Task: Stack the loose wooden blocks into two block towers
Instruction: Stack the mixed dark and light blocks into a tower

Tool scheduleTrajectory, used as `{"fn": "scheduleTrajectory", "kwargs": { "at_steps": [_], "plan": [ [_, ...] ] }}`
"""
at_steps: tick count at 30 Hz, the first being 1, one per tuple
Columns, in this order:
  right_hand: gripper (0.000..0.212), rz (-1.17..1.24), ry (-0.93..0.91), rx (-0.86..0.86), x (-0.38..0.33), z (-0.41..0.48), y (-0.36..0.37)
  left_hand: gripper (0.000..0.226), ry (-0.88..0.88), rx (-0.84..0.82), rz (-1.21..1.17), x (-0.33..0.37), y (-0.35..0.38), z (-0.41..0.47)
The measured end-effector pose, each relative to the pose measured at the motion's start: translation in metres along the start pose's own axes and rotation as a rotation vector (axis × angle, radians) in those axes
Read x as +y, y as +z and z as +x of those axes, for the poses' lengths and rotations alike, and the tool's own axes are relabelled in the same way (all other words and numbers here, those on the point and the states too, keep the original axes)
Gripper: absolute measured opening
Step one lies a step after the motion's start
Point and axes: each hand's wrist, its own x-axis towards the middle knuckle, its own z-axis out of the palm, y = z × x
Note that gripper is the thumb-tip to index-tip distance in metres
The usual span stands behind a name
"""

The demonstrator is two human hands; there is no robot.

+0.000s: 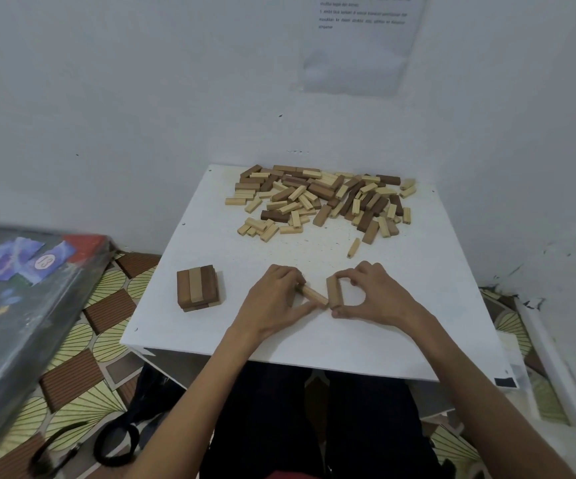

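A heap of loose light and dark wooden blocks [321,198] lies at the far side of the white table [400,323]. One stray light block [353,247] lies just in front of the heap. A low block tower [197,288], two layers high, stands near the table's left edge. My left hand [274,299] grips a light block [314,294] lying at a slant on the table. My right hand [371,293] pinches a tan block [333,292] between thumb and fingers. The two blocks meet at their near ends.
White walls close in behind and to the right of the table. A plastic-wrapped board [13,299] leans at the left above the patterned floor mat [82,361]. Black straps [117,440] lie on the floor. A printed sheet [362,39] hangs on the wall.
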Motion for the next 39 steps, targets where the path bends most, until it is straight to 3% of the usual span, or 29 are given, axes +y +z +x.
{"fn": "scheduleTrajectory", "kwargs": {
  "at_steps": [3, 7, 12, 15, 18, 23, 27, 32, 39],
  "plan": [
    [0.085, 0.023, 0.002, -0.013, 0.005, -0.005, 0.000, 0.033, 0.002, -0.017, 0.058, -0.002, 0.005, 0.003],
    [0.099, 0.034, -0.014, -0.070, 0.004, -0.009, -0.002, 0.041, -0.047, -0.079, 0.218, 0.000, 0.009, 0.008],
    [0.075, 0.077, -0.093, -0.061, 0.008, -0.009, 0.000, 0.064, -0.079, -0.034, 0.239, 0.015, 0.007, -0.001],
    [0.073, 0.102, -0.091, -0.124, 0.011, -0.007, -0.003, 0.061, -0.276, -0.034, 0.197, 0.027, 0.011, -0.005],
    [0.070, 0.111, -0.076, -0.183, 0.010, -0.002, -0.004, 0.060, -0.435, -0.035, 0.000, 0.043, 0.016, -0.003],
    [0.044, 0.143, -0.115, -0.074, 0.001, 0.004, 0.004, 0.052, -0.365, 0.028, -0.133, 0.061, 0.024, 0.002],
    [0.030, 0.177, -0.124, 0.022, 0.002, 0.004, 0.006, 0.066, -0.389, -0.043, -0.201, 0.054, 0.021, 0.001],
    [0.059, 0.088, -0.189, -0.067, 0.006, 0.005, 0.005, 0.038, -0.210, -0.069, -0.017, 0.056, 0.017, 0.002],
    [0.081, 0.026, -0.198, -0.186, 0.004, 0.018, -0.008, 0.059, -0.073, -0.314, -0.085, 0.029, -0.001, 0.010]
  ]
}}
